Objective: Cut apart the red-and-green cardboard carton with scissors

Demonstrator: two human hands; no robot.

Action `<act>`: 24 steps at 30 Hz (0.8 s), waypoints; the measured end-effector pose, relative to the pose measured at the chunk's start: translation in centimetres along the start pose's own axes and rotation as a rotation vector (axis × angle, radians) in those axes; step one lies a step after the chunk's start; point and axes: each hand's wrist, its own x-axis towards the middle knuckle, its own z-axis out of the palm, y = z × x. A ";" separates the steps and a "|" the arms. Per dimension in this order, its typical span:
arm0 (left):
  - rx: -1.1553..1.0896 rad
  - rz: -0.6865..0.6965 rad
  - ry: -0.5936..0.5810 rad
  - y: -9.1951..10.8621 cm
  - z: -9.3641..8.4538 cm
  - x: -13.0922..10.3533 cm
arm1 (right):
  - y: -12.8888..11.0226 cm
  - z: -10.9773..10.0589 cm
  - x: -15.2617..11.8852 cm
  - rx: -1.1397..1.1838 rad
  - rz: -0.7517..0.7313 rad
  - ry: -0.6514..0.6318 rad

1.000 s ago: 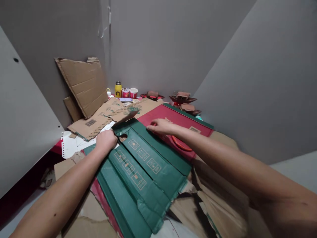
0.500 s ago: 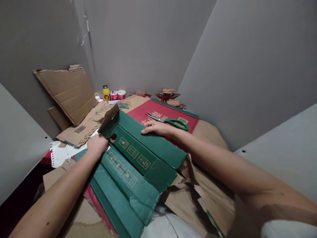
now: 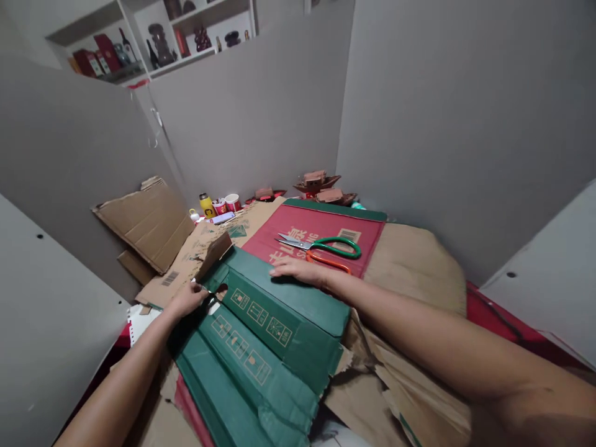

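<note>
The left hand point(image 3: 187, 301) pinched one torn green carton point(image 3: 274, 354); the right hand point(image 3: 298, 271) rested on it unclenched, near one pair of scissors point(image 3: 303, 244).

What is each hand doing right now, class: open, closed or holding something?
Left hand: closed, holding the green cardboard by its edge.
Right hand: open, resting on the same cardboard.

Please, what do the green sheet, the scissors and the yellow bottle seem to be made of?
Green sheet: cardboard with a slightly shiny printed surface; it is creased and raggedly torn.
Scissors: blades probably metal, grey and shiny; handles perhaps plastic or plastic-coated, being smooth, glossy and coloured.
Yellow bottle: painted metal or plastic; its smooth look, small here, leaves this open.
</note>
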 end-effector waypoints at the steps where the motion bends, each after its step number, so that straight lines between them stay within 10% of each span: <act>1: -0.020 0.017 0.017 -0.2 -1.2 -0.1 | 0.2 0.0 0.1 -0.014 -0.021 0.008; 6: -0.020 0.224 0.294 3.8 -5.1 -0.7 | 0.7 -0.4 1.2 -0.084 -0.127 0.026; 10: 0.215 0.815 0.238 11.8 -1.9 0.1 | 0.6 -0.9 1.4 -0.151 -0.197 0.051; 13: 0.405 0.946 0.098 15.7 1.9 1.4 | 0.8 -1.1 1.4 -0.185 -0.231 0.072; 17: 0.404 0.961 0.074 16.2 4.1 2.6 | 1.5 -0.6 1.7 -0.169 -0.227 0.163; 24: 0.324 0.983 0.227 15.2 3.2 2.0 | 1.7 0.0 2.2 -0.200 -0.269 0.322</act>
